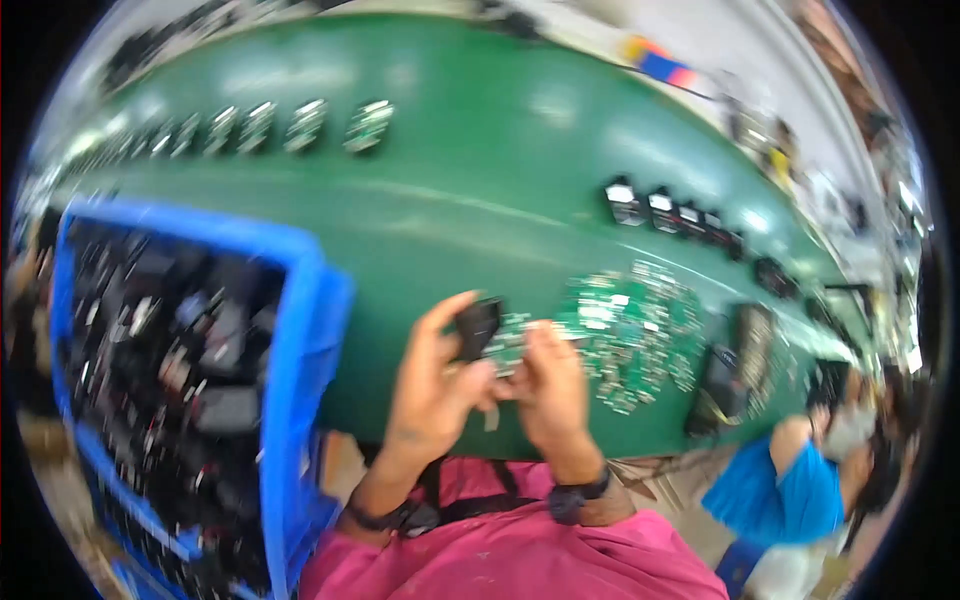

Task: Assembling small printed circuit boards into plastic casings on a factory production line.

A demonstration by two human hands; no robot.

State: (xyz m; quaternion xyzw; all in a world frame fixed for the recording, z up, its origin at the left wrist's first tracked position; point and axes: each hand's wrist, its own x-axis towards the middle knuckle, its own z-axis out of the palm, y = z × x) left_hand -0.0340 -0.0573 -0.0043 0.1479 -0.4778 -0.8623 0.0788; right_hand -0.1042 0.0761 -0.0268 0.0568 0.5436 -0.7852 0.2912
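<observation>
In front of me, over the near edge of the green table, my left hand point(438, 370) is closed around a small black plastic case point(478, 328). My right hand point(548, 378) pinches a small green circuit board point(508, 342), held right beside the case. Whether board and case touch is blurred. Just right of my right hand spreads a loose pile of green circuit boards point(640, 335).
At my left stands a blue crate point(305, 290) full of black cases and parts. A row of circuit boards point(370, 125) lines the far left of the green table point(470, 130). Several black devices point(625, 200) stand far right. Another person in blue point(785, 485) sits at right.
</observation>
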